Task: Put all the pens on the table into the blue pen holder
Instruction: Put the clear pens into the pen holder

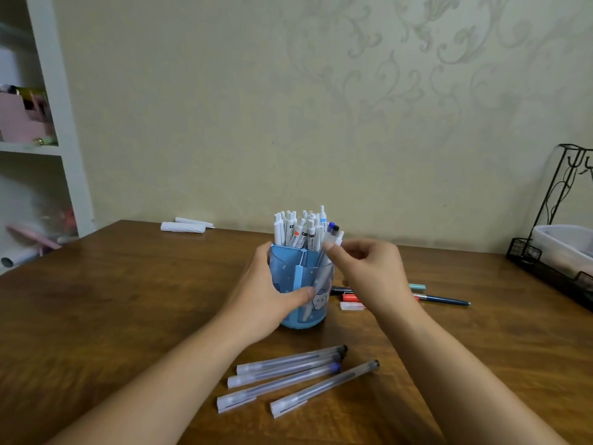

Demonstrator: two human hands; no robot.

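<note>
Left hand (268, 293) wraps round the blue pen holder (290, 271); right hand (369, 268), fingers curled, pinches a clear pen (330, 240) at its rim.

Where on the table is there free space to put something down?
The wooden table is bare left of the blue pen holder, before the paper rolls. Also bare at front right, below the dark blue pen. Crowded: the clear pens in front, and the pens behind the right hand.

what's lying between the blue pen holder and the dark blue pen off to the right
In the head view, between the blue pen holder and the dark blue pen: the right hand, partly hiding a black pen, a red pen and a pale capped one.
</note>
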